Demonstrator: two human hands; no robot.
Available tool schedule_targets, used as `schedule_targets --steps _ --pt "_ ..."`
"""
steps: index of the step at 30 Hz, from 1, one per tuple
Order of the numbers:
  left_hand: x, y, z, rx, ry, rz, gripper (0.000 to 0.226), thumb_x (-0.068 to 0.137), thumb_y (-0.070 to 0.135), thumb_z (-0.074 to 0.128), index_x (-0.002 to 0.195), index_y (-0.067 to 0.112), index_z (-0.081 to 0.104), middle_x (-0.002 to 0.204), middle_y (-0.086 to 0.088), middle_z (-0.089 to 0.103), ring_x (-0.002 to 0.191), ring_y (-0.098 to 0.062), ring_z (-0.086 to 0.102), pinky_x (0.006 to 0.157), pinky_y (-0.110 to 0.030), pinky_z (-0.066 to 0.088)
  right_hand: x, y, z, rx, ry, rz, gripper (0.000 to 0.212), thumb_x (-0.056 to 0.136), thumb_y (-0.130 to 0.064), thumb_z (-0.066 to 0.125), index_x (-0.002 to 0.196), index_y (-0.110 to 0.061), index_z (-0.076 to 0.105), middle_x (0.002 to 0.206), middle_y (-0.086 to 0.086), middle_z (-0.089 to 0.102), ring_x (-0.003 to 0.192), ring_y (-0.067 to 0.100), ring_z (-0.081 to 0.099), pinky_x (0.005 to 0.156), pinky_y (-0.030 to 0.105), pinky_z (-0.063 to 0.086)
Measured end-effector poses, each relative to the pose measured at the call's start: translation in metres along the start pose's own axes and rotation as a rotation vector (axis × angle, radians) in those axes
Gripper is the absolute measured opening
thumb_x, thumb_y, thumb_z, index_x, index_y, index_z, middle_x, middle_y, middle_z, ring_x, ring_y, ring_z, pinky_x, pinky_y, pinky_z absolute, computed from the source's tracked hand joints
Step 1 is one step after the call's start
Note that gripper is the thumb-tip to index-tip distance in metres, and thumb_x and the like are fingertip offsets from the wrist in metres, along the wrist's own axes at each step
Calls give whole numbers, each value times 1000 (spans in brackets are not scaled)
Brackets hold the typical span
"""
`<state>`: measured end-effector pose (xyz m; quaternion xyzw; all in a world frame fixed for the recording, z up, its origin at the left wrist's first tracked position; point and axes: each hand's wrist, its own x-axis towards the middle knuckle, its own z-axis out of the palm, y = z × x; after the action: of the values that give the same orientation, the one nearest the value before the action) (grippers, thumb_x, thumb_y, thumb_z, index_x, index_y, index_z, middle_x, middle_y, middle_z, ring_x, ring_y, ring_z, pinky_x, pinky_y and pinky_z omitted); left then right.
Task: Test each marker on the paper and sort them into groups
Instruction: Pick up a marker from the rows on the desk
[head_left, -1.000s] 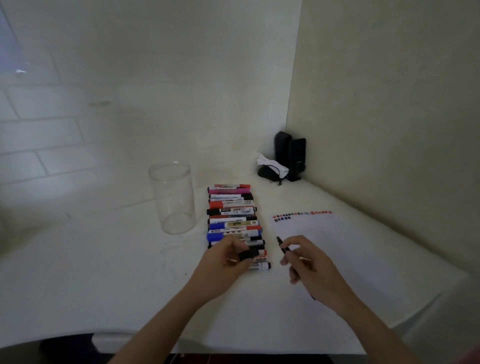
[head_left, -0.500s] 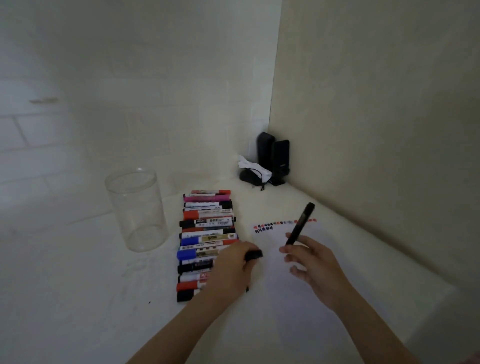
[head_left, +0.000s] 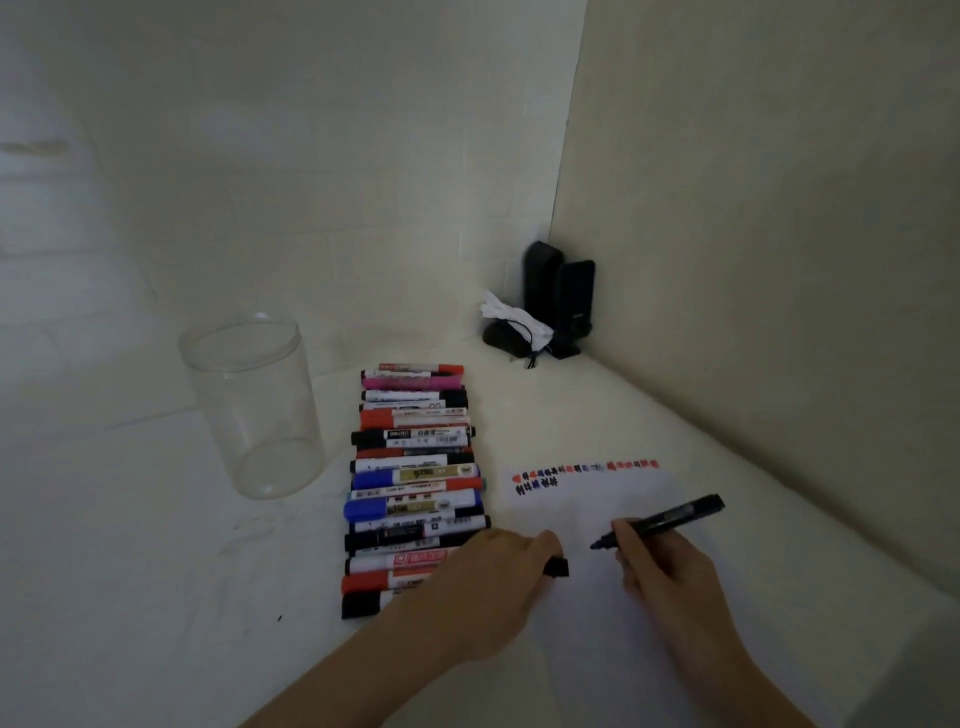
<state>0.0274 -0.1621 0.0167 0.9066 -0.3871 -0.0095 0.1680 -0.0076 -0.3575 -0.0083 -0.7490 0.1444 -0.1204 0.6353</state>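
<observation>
Your right hand (head_left: 662, 566) pinches an uncapped black marker (head_left: 670, 519), tip just above the paper (head_left: 597, 613). Left hand (head_left: 498, 577) holds its black cap (head_left: 557, 566) beside the marker row (head_left: 413, 488). Risks: sheet may slide unpinned; wrist could smear test marks (head_left: 582, 470); cap mix-up.

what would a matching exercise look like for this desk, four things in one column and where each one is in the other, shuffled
Things:
1. clear plastic jar
2. black marker cap
3. uncapped black marker
4. pair of black speakers

Places:
A. in the corner where the two walls meet
B. gripped in the right hand, tip over the white paper
C. standing upright left of the row of markers
D. pinched in the left hand

Pairs: 1-C, 2-D, 3-B, 4-A
</observation>
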Motion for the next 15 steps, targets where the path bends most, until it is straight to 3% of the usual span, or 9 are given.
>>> schedule_targets --steps 3,6,10,13,15 --pt "6 -4 -1 -6 43 -16 25 98 11 43 122 16 45 111 -7 59 94 -19 55 85 -33 47 12 -11 3 46 11 -6 15 93 -22 62 91 -10 70 70 3 65 58 9 56 61 27 49" --pt "14 -8 4 71 106 -72 31 93 6 45 123 13 46 120 -6 55 107 -19 51 95 -29 39 42 -24 17 25 59 -57 15 93 -20 63 92 -7 70 70 3 65 60 12 56 61 31 50" --pt "6 -13 12 140 112 -127 28 94 11 44 122 14 47 125 -5 55 113 -20 51 107 -30 33 69 -21 44 -125 -82 -151 10 90 -22 67 95 -14 71 60 -13 62 56 1 55 62 29 46" --pt "-1 -20 21 103 157 -108 37 95 13 44 133 13 44 137 -4 51 127 -19 47 115 -27 17 70 -7 59 -160 -120 -157 5 89 -22 68 93 -19 69 72 -13 67 67 0 63 70 28 50" --pt "-4 -24 32 123 235 -82 38 89 15 53 127 13 53 128 -3 61 119 -16 57 111 -27 20 65 3 62 -161 -83 -156 4 87 -22 71 87 -24 67 81 -6 72 79 5 68 79 32 56"
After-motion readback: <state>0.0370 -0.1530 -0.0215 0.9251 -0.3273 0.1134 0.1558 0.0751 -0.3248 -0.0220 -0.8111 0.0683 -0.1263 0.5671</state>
